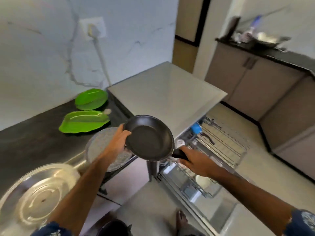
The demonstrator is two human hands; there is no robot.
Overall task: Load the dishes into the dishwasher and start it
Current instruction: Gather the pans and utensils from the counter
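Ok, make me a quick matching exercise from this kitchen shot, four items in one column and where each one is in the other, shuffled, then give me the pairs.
Items
1. black frying pan
2. green leaf-shaped plates
3. steel plate
4. blue cup

Places
A. in the pulled-out dishwasher rack
B. on the dark counter by the wall
C. held in both hands, left hand on the rim, right hand on the handle
D. at the near left, on the counter's edge

Pairs: 1-C, 2-B, 3-D, 4-A

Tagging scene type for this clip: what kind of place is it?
Most likely a home kitchen: an open dishwasher with wire racks pulled out, a dark countertop against a marble-look wall, and cabinets under another counter.
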